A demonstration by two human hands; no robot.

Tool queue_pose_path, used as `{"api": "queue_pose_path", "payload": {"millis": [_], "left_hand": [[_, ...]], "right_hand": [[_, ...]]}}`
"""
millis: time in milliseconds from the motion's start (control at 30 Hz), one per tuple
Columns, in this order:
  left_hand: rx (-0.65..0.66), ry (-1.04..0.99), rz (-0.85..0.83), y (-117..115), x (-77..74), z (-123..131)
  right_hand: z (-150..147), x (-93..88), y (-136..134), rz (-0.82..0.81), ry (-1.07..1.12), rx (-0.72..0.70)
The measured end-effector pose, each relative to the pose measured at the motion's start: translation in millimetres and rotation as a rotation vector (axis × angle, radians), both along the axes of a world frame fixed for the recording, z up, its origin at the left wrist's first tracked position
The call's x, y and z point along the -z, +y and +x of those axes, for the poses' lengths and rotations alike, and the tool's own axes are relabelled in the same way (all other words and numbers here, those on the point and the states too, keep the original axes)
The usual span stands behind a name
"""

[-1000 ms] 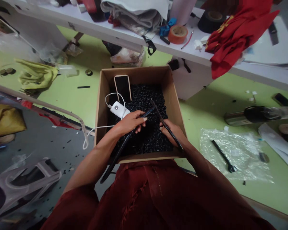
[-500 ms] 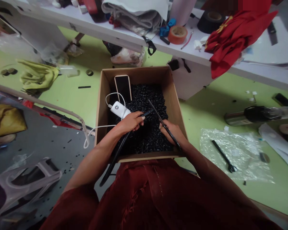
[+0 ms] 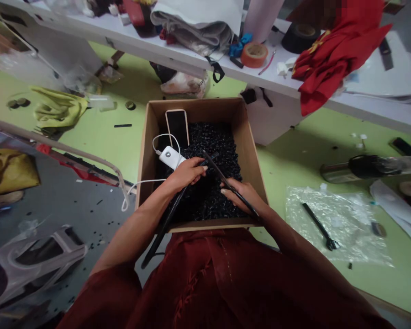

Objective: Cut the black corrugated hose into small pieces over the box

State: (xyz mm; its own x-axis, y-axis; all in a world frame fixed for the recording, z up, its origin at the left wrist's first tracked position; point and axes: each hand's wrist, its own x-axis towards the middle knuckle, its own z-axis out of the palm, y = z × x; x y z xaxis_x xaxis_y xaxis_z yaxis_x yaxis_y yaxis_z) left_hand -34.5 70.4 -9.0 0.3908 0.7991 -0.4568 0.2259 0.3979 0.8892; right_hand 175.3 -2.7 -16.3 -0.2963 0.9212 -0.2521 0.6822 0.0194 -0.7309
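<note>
A cardboard box (image 3: 256, 183) holds a heap of small black pieces (image 3: 214, 137). Over the heap, my left hand (image 3: 188, 172) is closed on a long black ribbed tube (image 3: 167, 224), whose far end points right and whose tail hangs over the box's near left edge. My right hand (image 3: 241, 194) grips a thin dark rod (image 3: 228, 183); its tip lies close to the tube's far end, and I cannot tell whether they touch. Beside my left hand lie a white power bank (image 3: 170, 156) with a white cable and a phone (image 3: 177, 128) with a dark screen.
A white shelf (image 3: 192, 52) beyond the box carries orange tape (image 3: 254, 55) and red cloth (image 3: 335, 68). On the green table (image 3: 281, 169) at right are clear plastic (image 3: 356, 228), a black tool (image 3: 320, 225) and a flask (image 3: 339, 171). A yellow cloth (image 3: 60, 109) lies left.
My right hand and the rod have moved slightly left, and the rod's tip now sits farther left across the tube's end. My left hand keeps its hold. The view has shifted slightly.
</note>
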Motion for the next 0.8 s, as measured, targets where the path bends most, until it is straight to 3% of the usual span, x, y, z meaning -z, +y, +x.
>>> {"api": "queue_pose_path", "payload": {"millis": [67, 233, 300, 367, 467, 633, 800], "left_hand": [[0.013, 0.021, 0.014, 0, 2.1, 0], [0.014, -0.03, -0.017, -1, -3.5, 1], [0.005, -0.043, -0.033, -2, -6.5, 2], [0.004, -0.044, -0.043, -2, -7.4, 3], [-0.004, -0.038, -0.041, -2, -6.0, 4], [-0.02, -0.075, -0.019, -2, -7.1, 2], [-0.051, -0.1, -0.032, -2, -12.3, 3]], "right_hand": [[0, 1.9, 2, -0.049, -0.01, 0.009], [3, -1.2, 5, -0.144, 0.042, 0.292], [3, -2.5, 4, -0.075, 0.038, 0.263], [2, -2.1, 2, -0.021, 0.021, 0.143], [1, 0.7, 2, -0.031, -0.014, 0.032], [4, 0.9, 6, -0.109, -0.005, 0.275], [5, -1.1, 6, -0.036, -0.017, 0.227]]}}
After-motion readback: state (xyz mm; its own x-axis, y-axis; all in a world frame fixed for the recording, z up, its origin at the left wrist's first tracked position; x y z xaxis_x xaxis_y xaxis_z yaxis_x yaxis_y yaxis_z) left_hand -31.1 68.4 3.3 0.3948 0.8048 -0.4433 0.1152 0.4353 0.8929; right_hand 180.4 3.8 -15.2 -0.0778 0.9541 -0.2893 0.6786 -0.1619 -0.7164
